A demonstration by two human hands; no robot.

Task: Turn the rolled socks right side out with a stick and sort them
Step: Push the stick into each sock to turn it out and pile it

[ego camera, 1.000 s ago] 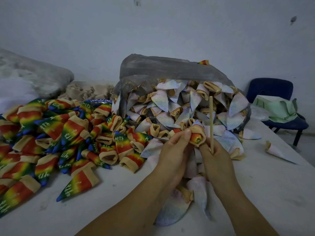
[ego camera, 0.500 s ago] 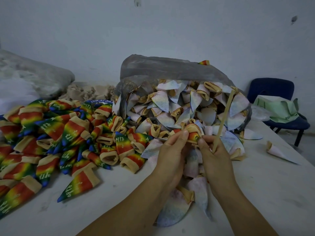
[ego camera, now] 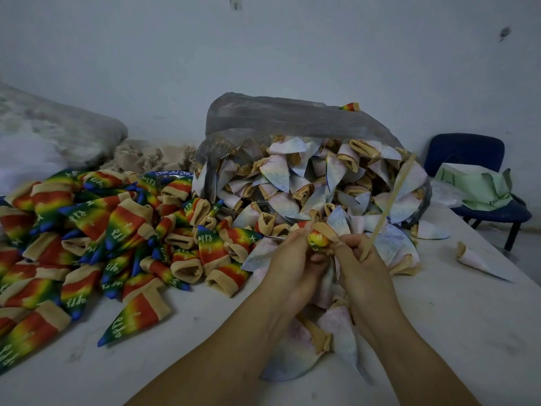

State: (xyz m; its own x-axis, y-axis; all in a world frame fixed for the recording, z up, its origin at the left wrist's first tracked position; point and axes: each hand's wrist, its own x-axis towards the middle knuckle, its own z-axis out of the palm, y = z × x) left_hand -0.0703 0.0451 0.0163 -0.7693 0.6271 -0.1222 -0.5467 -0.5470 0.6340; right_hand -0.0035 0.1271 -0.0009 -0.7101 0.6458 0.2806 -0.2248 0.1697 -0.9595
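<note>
My left hand (ego camera: pixel 289 268) and my right hand (ego camera: pixel 360 271) meet over the table and together pinch a small rolled sock (ego camera: pixel 319 238) with a tan cuff and a rainbow bulge showing at its opening. My right hand also holds a thin wooden stick (ego camera: pixel 389 206) that leans up and to the right. Behind my hands a grey plastic bag (ego camera: pixel 281 118) spills a heap of pale inside-out socks (ego camera: pixel 307 183). A spread of rainbow socks (ego camera: pixel 96 230) turned right side out covers the table's left half.
The white table (ego camera: pixel 468 317) has bare surface at the front and right. One loose pale sock (ego camera: pixel 480 262) lies at the right. A blue chair (ego camera: pixel 480 183) with green fabric stands beyond the right edge. Grey bags and beige cloth (ego camera: pixel 152 156) lie at the back left.
The stick has tilted from upright to leaning right. My hands have closed in on the sock, and more rainbow colour bulges out of its tan cuff.
</note>
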